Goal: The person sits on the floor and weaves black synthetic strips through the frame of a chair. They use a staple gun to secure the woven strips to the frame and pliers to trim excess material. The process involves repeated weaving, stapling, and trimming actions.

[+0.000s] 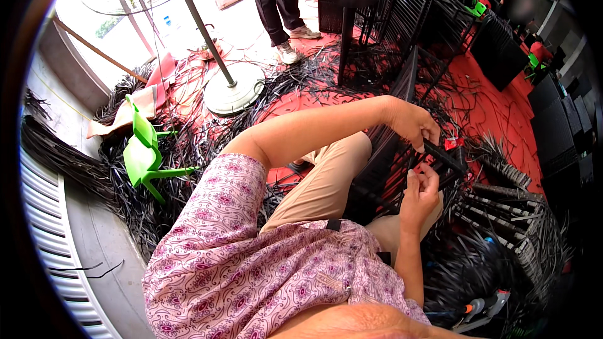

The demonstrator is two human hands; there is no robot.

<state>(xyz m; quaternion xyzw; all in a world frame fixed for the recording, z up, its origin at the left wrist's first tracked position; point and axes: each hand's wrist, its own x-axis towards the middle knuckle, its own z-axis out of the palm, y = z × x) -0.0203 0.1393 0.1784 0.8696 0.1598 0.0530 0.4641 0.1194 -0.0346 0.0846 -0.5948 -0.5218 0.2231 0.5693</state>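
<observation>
A black chair-like frame [377, 179], partly woven, leans across my lap between my knees. Over its near end bar, my left hand [414, 124] bends down with fingers curled and thumb close to the bar. Just below it, my right hand [419, 198] faces up, thumb and forefinger closed together in a pinch. Anything thin between the fingers of either hand is too dark and small to make out. A small red packet [453, 143] shows just beyond the bar.
Loose black strips [295, 78] cover much of the red floor, with bundled strips [502, 213] at right. A green chair [143, 150] and a stand fan's round base [234, 88] are at left. A person [276, 0] stands beyond. A grey-and-orange tool [487, 306] lies lower right.
</observation>
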